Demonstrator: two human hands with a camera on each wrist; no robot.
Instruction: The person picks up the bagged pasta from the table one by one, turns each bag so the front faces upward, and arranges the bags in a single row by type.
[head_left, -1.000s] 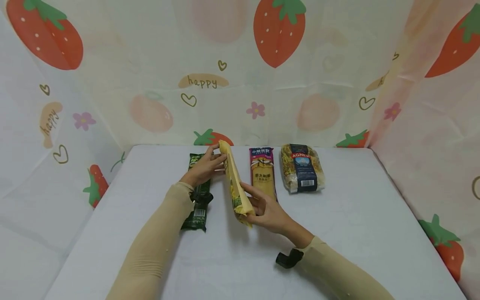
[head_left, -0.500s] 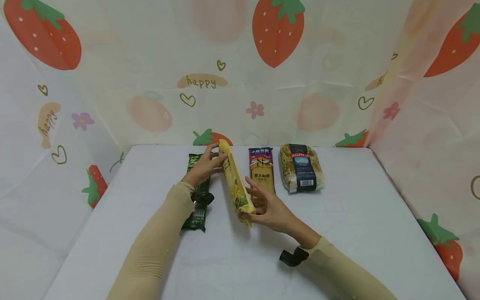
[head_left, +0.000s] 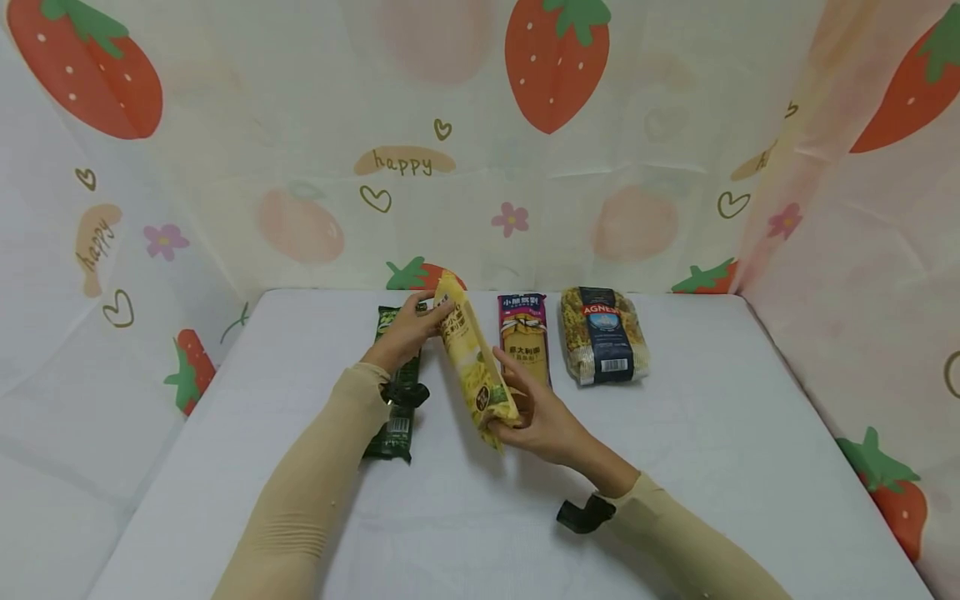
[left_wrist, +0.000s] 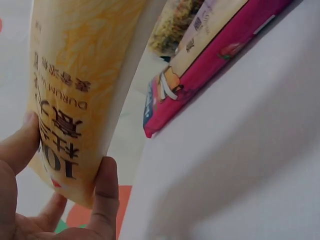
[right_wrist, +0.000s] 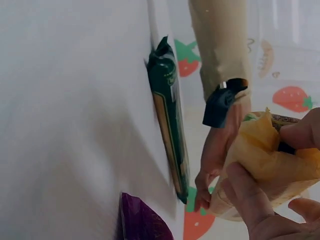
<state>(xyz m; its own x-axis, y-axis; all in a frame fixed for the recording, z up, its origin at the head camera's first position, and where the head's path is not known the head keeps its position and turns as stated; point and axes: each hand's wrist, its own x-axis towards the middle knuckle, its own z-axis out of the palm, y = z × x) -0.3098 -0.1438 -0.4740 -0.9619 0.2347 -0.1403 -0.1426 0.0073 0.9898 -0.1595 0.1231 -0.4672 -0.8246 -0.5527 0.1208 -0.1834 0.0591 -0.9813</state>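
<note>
Both hands hold a yellow pack of spaghetti above the table, its printed front turned partly to the head camera. My left hand pinches the far end; in the left wrist view the thumb lies on one side of the yellow pack and fingers on the other. The near end is in my right hand; the right wrist view shows thumb and fingers around its crumpled wrapper. Under the left wrist lies a dark green pasta pack, partly hidden by hand and strap.
A magenta-topped spaghetti pack lies right of the held one, its lower end behind my right hand. Farther right sits a plump pasta bag with a dark blue label. A strawberry-printed curtain closes off the white table behind and at both sides.
The yellow pack has rolled in my hands, from mostly its narrow edge showing to more of its printed front. My right hand has shifted slightly right, the far end slightly up.
</note>
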